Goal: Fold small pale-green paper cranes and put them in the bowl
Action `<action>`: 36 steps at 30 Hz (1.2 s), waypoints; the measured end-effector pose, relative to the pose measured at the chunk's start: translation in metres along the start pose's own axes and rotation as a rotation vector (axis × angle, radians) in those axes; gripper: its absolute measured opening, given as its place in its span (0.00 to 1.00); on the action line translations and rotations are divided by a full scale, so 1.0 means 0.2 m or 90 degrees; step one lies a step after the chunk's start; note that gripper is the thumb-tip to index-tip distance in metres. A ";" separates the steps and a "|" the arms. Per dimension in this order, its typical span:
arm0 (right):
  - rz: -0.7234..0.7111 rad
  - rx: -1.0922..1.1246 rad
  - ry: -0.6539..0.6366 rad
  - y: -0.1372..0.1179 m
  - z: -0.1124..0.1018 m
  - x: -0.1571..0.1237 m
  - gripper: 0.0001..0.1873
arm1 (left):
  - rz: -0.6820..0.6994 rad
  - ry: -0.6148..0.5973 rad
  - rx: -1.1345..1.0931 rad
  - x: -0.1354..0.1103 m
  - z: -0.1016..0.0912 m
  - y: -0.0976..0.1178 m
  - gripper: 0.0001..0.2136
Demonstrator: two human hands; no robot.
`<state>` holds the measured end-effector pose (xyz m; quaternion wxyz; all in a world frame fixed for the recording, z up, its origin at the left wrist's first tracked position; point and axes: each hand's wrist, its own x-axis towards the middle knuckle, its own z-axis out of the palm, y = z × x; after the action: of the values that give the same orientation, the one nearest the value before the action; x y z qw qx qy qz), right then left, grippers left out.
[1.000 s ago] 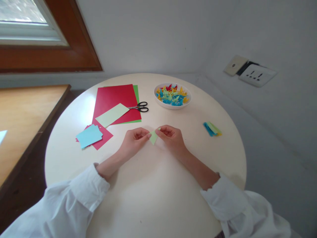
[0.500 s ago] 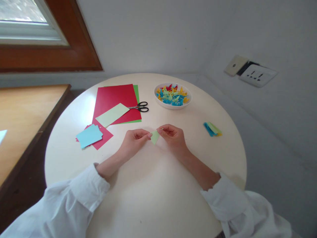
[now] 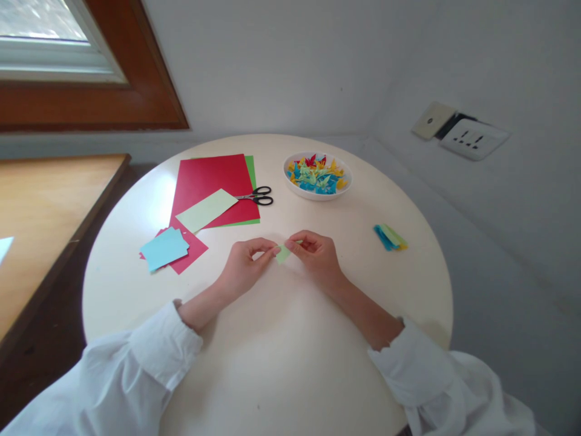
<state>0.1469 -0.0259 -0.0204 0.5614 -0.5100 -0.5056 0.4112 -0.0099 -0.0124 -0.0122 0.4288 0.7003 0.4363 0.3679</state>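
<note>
A small piece of light green paper [image 3: 283,254] is stretched between my two hands over the middle of the round table. My left hand [image 3: 245,261] pinches its left side between thumb and forefinger. On the other side, my right hand [image 3: 318,254] grips it the same way, and a pale tip of the paper shows past the fingers. Folds in the paper are too small to make out, and its held edges are hidden by my fingertips.
A white bowl [image 3: 311,195] of colourful folded paper pieces stands at the back. Black-handled scissors [image 3: 262,195] and a pale green strip [image 3: 206,210] lie on red sheets [image 3: 211,172]. Blue squares [image 3: 164,249] are left; folded strips [image 3: 389,237] lie right on the white table [image 3: 281,363].
The green paper has turned slightly in my fingers, its lower point now looking blunter. My right hand has shifted a little to the left; both hands keep their pinch.
</note>
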 end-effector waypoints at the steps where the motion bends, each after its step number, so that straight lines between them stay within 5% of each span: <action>1: 0.000 0.006 0.007 0.00 0.00 0.00 0.08 | -0.006 -0.006 -0.015 0.00 0.00 0.00 0.11; 8: -0.014 0.020 0.019 -0.02 0.00 0.00 0.08 | -0.033 -0.099 -0.087 -0.01 0.03 -0.01 0.14; 24: -0.080 -0.093 -0.059 -0.02 -0.01 -0.02 0.07 | 0.053 -0.078 0.120 -0.01 0.01 0.00 0.12; 36: -0.081 -0.087 -0.071 -0.01 -0.01 -0.01 0.06 | 0.060 -0.080 0.149 -0.01 0.01 0.00 0.12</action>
<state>0.1477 -0.0293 -0.0188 0.5215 -0.4901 -0.5943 0.3671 -0.0093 -0.0149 -0.0137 0.3531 0.7869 0.4152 0.2894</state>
